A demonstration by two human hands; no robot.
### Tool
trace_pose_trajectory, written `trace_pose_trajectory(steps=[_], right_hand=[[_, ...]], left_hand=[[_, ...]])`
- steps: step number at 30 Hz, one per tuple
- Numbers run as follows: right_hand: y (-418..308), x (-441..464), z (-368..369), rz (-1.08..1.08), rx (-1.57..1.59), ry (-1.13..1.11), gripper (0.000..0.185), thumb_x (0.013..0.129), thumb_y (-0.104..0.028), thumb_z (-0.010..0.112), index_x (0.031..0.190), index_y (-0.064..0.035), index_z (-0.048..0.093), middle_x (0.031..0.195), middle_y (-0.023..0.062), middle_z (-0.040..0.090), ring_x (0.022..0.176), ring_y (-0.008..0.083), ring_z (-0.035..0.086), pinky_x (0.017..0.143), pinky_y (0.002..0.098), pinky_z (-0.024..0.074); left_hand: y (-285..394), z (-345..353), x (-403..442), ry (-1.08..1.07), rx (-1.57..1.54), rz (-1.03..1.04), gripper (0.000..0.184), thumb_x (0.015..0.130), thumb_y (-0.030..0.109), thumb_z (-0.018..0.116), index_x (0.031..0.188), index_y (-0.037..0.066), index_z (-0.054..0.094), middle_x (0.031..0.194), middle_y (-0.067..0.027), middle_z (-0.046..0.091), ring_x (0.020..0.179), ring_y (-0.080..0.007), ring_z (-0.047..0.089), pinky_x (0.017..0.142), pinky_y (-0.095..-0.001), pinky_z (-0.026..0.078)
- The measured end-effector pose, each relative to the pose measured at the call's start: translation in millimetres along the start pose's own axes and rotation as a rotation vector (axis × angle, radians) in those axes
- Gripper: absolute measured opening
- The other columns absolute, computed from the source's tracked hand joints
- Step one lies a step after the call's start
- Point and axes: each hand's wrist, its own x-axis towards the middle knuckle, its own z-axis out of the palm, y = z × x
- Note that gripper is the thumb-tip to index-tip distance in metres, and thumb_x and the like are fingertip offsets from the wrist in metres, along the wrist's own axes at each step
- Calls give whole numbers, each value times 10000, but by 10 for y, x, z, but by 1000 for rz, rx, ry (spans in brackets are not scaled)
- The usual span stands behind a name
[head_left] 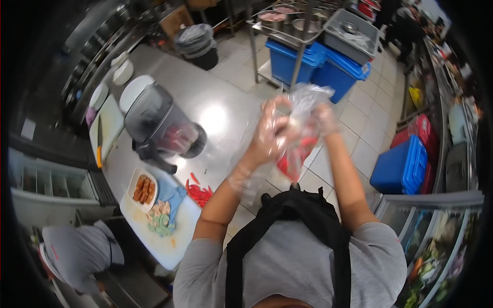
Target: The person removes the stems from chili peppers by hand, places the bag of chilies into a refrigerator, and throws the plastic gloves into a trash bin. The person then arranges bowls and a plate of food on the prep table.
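In front of my chest, a clear plastic bag (pixel 303 108) with red contents (pixel 298 156) is held up between my two hands. My left hand (pixel 272 131), in a thin clear glove, has its fingers curled on the bag's left side. Closed at the bag's upper right is my right hand (pixel 327 120), blurred by motion. Whether the red contents are whole or cut cannot be made out. On the steel table to the left lies a pile of red chillies (pixel 199 195), beside a white cutting board (pixel 172 251).
A blender jug (pixel 164 123) stands on the steel table (pixel 221 92). The board carries a dish of browned food (pixel 145 191) and a blue cloth (pixel 172 197). A knife (pixel 99 138) rests on another board. Behind are blue bins (pixel 336 77); another person (pixel 79 254) is lower left.
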Motion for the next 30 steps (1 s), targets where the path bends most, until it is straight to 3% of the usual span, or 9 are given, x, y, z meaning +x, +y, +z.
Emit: trace_pose_trajectory(steps=[1, 3, 6, 12, 14, 16, 18, 22, 30], right_hand=[[293, -239, 329, -250, 545, -94, 363, 827, -236, 605, 1146, -67, 558, 1097, 41, 577, 1005, 173, 552, 903, 342, 439], [-54, -457, 794, -69, 319, 158, 227, 812, -165, 585, 1006, -49, 570, 961, 69, 579, 875, 202, 551, 798, 353, 438], [-955, -810, 562, 158, 0, 211, 50, 789, -59, 555, 797, -22, 587, 758, 112, 582, 681, 246, 548, 641, 369, 437], [-1565, -918, -1307, -541, -644, 488, 228, 686, 40, 624, 910, -3, 622, 897, 160, 592, 836, 328, 573, 737, 389, 462], [-1527, -865, -1855, -534, -743, 547, 241, 705, 37, 628, 943, 3, 622, 933, 149, 606, 856, 298, 586, 767, 367, 465], [-1439, -823, -2339, -537, -864, 617, 255, 723, 34, 631, 976, 8, 622, 970, 138, 620, 876, 268, 598, 797, 344, 468], [-1109, -744, -2751, -314, -193, 784, 245, 775, 19, 624, 1019, 14, 615, 1040, 98, 626, 945, 180, 590, 816, 308, 466], [-930, -908, -3423, -147, 203, 745, 186, 801, -11, 632, 985, 15, 634, 938, 50, 660, 853, 105, 601, 757, 256, 475], [-46, -864, -3977, 80, 462, 667, 293, 788, -168, 706, 1022, -29, 598, 922, 18, 642, 831, 90, 592, 712, 236, 478]], left_hand=[[-89, 201, 211, -22, -21, 20, 177, 701, 151, 711, 826, 33, 669, 1161, -123, 479, 1091, -276, 437, 940, -353, 370], [-297, 617, 578, 164, -703, -402, 158, 759, 125, 695, 867, 10, 681, 1187, -100, 476, 1109, -200, 450, 931, -309, 377], [-499, 907, 869, 37, -693, -379, 183, 801, 114, 666, 935, -11, 680, 1209, -62, 470, 1082, -158, 480, 922, -286, 381], [-292, 1630, 1437, -204, -54, 147, 278, 788, 77, 543, 1037, 13, 650, 1154, -151, 599, 1054, -275, 559, 924, -407, 398], [-106, 1915, 1646, -380, 95, 77, 297, 740, 41, 568, 1022, -12, 645, 1138, -136, 615, 1029, -287, 584, 926, -351, 413], [-145, 2361, 1751, -297, 241, 318, 343, 712, 63, 603, 1052, 34, 643, 1110, -102, 633, 961, -273, 614, 902, -393, 406], [156, 2605, 1954, -273, 344, 750, 403, 707, 120, 662, 1109, 99, 626, 1122, -72, 626, 953, -226, 608, 884, -416, 390], [438, 3071, 2209, -330, 281, 933, 449, 678, 204, 707, 1118, 187, 617, 1220, -26, 568, 964, -222, 575, 864, -457, 372], [-136, 4435, 2529, -576, 115, 1130, 260, 733, 224, 626, 986, 160, 628, 1182, -65, 564, 966, -231, 568, 838, -429, 386]])
